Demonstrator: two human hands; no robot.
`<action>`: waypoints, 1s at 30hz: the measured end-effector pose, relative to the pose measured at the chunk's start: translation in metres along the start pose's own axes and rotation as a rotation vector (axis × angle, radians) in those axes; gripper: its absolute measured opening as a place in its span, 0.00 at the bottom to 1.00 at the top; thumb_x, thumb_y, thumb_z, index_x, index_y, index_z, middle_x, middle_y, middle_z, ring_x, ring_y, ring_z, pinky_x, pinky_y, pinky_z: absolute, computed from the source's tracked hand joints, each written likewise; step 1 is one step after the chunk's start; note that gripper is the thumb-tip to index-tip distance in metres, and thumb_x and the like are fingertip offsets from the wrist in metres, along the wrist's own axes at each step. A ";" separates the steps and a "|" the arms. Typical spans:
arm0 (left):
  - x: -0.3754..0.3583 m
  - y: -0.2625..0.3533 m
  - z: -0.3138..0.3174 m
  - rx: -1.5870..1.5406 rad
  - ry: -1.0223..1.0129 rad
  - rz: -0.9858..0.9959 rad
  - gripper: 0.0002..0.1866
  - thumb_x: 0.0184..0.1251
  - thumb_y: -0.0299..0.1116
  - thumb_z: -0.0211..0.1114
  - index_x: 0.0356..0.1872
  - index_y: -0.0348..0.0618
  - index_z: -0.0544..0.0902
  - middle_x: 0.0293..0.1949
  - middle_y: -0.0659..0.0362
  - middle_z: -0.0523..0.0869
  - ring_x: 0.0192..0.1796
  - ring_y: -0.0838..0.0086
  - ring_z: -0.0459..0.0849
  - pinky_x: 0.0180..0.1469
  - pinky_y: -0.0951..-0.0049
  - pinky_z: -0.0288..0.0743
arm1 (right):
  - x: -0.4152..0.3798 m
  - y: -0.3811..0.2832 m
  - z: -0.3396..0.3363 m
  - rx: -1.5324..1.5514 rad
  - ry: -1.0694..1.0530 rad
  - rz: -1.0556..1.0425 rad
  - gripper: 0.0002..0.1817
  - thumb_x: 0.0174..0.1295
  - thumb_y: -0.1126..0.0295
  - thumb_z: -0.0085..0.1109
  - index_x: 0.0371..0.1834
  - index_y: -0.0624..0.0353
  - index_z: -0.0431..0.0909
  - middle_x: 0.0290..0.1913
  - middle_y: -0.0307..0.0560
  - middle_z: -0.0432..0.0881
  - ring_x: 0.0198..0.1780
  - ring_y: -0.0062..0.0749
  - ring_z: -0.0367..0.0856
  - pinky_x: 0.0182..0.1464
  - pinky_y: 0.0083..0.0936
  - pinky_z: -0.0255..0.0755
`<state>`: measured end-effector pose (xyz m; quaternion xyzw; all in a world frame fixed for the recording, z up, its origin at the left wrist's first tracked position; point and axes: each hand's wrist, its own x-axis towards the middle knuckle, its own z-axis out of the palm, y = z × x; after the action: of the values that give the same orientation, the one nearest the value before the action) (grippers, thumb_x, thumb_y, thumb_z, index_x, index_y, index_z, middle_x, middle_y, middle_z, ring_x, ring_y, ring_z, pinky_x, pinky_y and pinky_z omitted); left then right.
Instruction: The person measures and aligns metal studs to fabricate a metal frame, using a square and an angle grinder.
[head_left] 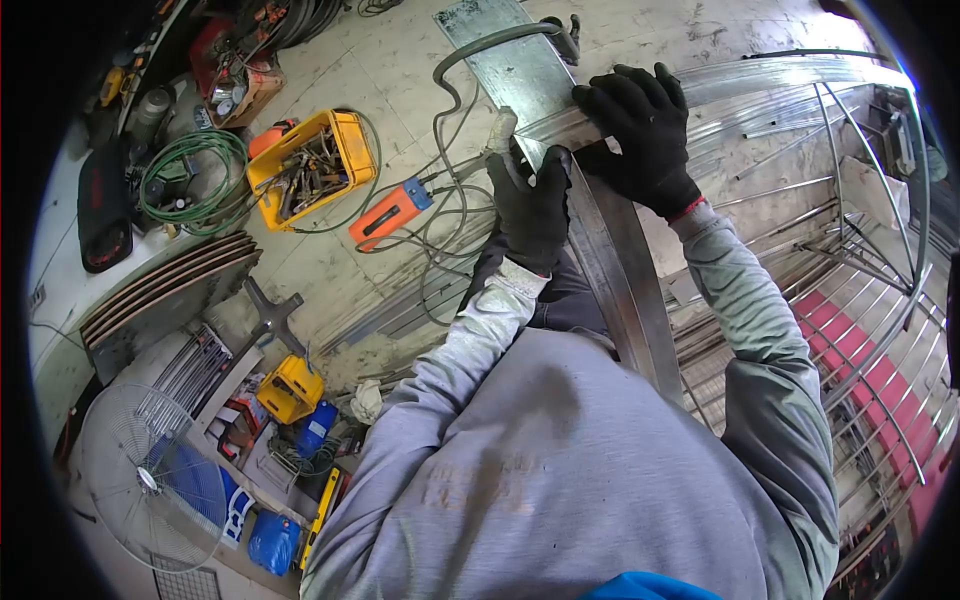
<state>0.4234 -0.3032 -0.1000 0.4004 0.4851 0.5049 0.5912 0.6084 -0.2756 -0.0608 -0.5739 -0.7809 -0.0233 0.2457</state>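
Both of my hands wear black gloves. My left hand grips the near end of a shiny metal bar, its worn grey fingertip on one side and the thumb on the other. My right hand lies over the same bar with its fingers stretched and somewhat apart; its palm is hidden. A flat galvanized metal plate extends away beyond the bar's end. Below my hands, long dark steel beams run toward my body.
An orange power-tool-like box lies among cables left of my hands, near a yellow crate of tools. A green hose is coiled farther left. A fan stands at lower left. A welded metal frame fills the right side.
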 end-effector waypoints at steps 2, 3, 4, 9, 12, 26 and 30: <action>0.000 0.008 0.002 -0.091 -0.005 -0.059 0.37 0.77 0.29 0.68 0.82 0.33 0.64 0.75 0.45 0.72 0.73 0.63 0.75 0.73 0.63 0.74 | -0.001 0.001 0.001 0.013 -0.001 0.003 0.39 0.45 0.48 0.82 0.65 0.40 0.86 0.59 0.40 0.85 0.68 0.46 0.80 0.78 0.57 0.63; -0.002 0.012 0.003 -0.101 0.004 -0.086 0.37 0.76 0.28 0.68 0.82 0.33 0.64 0.76 0.45 0.71 0.74 0.62 0.74 0.74 0.63 0.73 | -0.002 0.001 0.002 0.026 -0.003 0.002 0.39 0.45 0.49 0.82 0.65 0.40 0.85 0.60 0.39 0.85 0.68 0.46 0.80 0.78 0.57 0.62; -0.002 0.017 0.004 -0.111 0.012 -0.113 0.37 0.76 0.28 0.68 0.82 0.32 0.63 0.76 0.45 0.71 0.75 0.62 0.74 0.75 0.63 0.72 | -0.004 0.002 0.002 0.025 -0.003 0.007 0.39 0.45 0.49 0.82 0.65 0.40 0.85 0.60 0.39 0.85 0.68 0.46 0.80 0.78 0.57 0.62; 0.001 -0.001 0.000 0.054 0.009 0.005 0.36 0.77 0.27 0.66 0.82 0.31 0.63 0.77 0.44 0.71 0.79 0.61 0.71 0.79 0.63 0.68 | -0.003 0.002 0.005 0.036 0.008 0.010 0.39 0.45 0.48 0.83 0.66 0.40 0.85 0.60 0.39 0.85 0.70 0.46 0.79 0.79 0.57 0.61; 0.000 -0.007 -0.006 0.096 0.004 -0.042 0.35 0.79 0.28 0.64 0.82 0.31 0.63 0.75 0.45 0.73 0.76 0.62 0.74 0.76 0.65 0.70 | -0.006 0.004 0.008 0.059 0.033 0.019 0.39 0.45 0.47 0.83 0.66 0.39 0.85 0.60 0.38 0.85 0.70 0.45 0.80 0.80 0.57 0.60; -0.006 -0.060 -0.031 0.751 0.079 0.515 0.25 0.85 0.28 0.57 0.77 0.30 0.68 0.58 0.40 0.82 0.54 0.50 0.84 0.62 0.52 0.78 | -0.004 -0.001 0.005 0.028 0.085 -0.001 0.39 0.48 0.45 0.81 0.67 0.36 0.85 0.62 0.38 0.86 0.71 0.45 0.80 0.80 0.58 0.62; -0.001 0.002 -0.005 -0.025 -0.018 -0.059 0.29 0.82 0.29 0.58 0.80 0.36 0.66 0.56 0.54 0.78 0.43 0.77 0.77 0.47 0.74 0.76 | -0.001 -0.004 0.001 0.005 0.041 0.021 0.37 0.48 0.46 0.81 0.66 0.37 0.85 0.62 0.38 0.86 0.71 0.45 0.80 0.79 0.58 0.63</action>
<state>0.4181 -0.3044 -0.0991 0.3830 0.4851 0.4895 0.6152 0.6046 -0.2779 -0.0613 -0.5809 -0.7695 -0.0306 0.2635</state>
